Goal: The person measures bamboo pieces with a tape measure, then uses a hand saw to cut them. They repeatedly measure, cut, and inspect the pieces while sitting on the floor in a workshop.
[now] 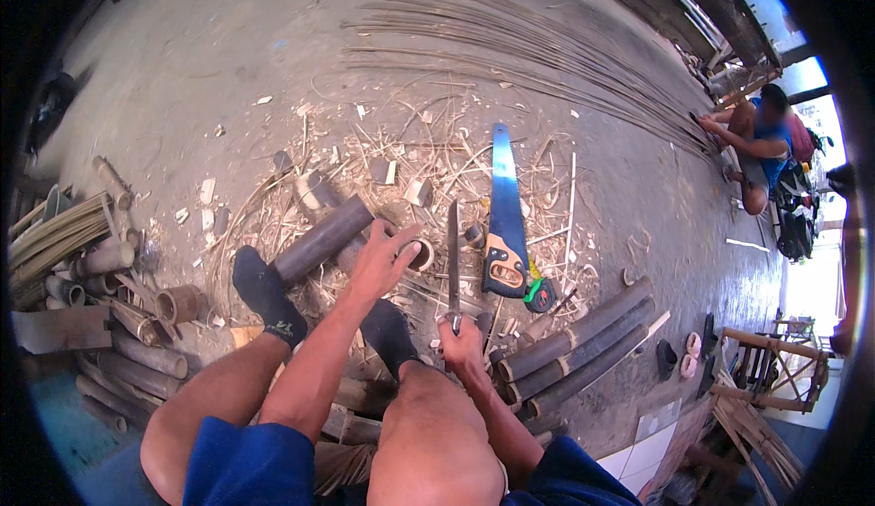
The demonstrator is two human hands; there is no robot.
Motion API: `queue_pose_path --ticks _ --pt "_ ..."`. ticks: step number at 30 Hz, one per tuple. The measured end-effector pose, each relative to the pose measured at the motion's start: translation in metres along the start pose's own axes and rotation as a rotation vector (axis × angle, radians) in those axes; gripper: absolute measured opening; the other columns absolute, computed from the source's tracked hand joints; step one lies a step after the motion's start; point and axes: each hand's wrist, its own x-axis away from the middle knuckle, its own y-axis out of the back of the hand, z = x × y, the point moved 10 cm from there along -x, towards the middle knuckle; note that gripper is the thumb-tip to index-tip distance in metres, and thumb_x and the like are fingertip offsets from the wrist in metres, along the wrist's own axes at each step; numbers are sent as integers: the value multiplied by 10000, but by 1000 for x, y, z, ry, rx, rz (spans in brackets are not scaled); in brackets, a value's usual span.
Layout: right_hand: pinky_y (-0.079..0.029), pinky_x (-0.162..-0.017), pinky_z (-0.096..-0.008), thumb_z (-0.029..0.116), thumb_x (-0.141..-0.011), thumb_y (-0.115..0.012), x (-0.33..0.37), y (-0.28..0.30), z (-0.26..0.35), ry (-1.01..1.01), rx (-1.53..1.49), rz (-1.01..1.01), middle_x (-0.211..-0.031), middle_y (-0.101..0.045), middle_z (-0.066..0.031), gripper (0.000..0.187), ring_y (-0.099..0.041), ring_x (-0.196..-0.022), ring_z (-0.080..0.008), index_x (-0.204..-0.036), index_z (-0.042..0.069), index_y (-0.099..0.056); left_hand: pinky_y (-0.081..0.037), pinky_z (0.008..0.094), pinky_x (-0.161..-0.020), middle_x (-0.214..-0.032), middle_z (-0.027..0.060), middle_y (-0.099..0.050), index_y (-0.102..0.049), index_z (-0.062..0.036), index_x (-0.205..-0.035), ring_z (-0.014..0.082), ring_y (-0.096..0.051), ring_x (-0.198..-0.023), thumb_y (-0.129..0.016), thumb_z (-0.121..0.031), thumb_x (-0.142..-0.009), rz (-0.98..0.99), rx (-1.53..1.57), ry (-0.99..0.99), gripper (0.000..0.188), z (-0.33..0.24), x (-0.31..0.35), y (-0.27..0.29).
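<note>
Head view: the person sits with both knees raised, dark-socked feet planted on the littered concrete floor [210, 77]. The left hand [383, 260] is curled over the near end of a short grey-brown bamboo tube section [324, 240], which lies slanting from far right down to near left, its lower end just beside the left foot; the fingers wrap the rim by a small cut bamboo ring [421, 254]. The right hand [458, 337] is closed tight around the handle of a long straight-bladed knife [452, 251], blade standing upright and pointing far, just right of the tube's end. Judged from its look, the tube is rigid, hollow and fairly light, with a smooth rounded skin that may roll or slip; a hold near the cut end, as now, with the foot bracing the other end, seems the firmest. Cut edges are likely splintery. To the right of the knife lies a blue-bladed handsaw with a black and orange handle [504, 223], flat among pale shavings. Longer dark bamboo poles [583, 342] lie near right; short bamboo offcuts [109, 260] are stacked at the left. Thin split bamboo strips [547, 50] fan across the far floor, where another person [761, 146] crouches at the far right.
</note>
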Motion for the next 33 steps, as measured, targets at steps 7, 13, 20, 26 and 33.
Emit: queue_pose_path --ticks 7,13,20,26,33 --pt "-504 -626 -470 309 -974 -630 -3 -23 -4 -161 -106 92 -685 -617 -182 357 -698 -674 -296 -990 -46 -602 -566 402 -727 -976 187 -677 -710 -43 -1211 299 -710 -810 -647 -214 -987 -94 272 285 289 27 1 -1" --pt "-509 -663 -533 291 -970 -616 1 1 53 173 76 -43 -762 -645 -287 326 -660 -743 -491 -1021 -28 -577 -595 326 -641 -928 153 -719 -700 6 -1242 190 -719 -725 -670 -237 -990 -186 768 583 351 41 15 -39" --pt "-486 -765 -620 331 -967 -593 -17 -3 50 175 257 -36 -874 -669 -337 367 -635 -864 -562 -1062 -23 -580 -614 304 -677 -957 140 -688 -688 1 -1289 201 -741 -808 -672 -187 -992 -185 365 365 352 31 5 -35" --pt "-492 -674 -540 289 -976 -613 -12 8 83 227 297 -70 -778 -646 -299 319 -651 -773 -515 -1012 -26 -579 -628 324 -711 -1065 155 -662 -678 -2 -1308 211 -738 -859 -676 -184 -996 -129 772 515 362 48 9 -53" --pt "-533 -739 -573 320 -975 -594 15 32 134 454 133 -169 -863 -681 -330 385 -679 -839 -516 -1088 -48 -602 -628 333 -704 -1050 148 -684 -687 -2 -1298 225 -738 -873 -683 -217 -997 -169 790 488 370 45 10 -50"
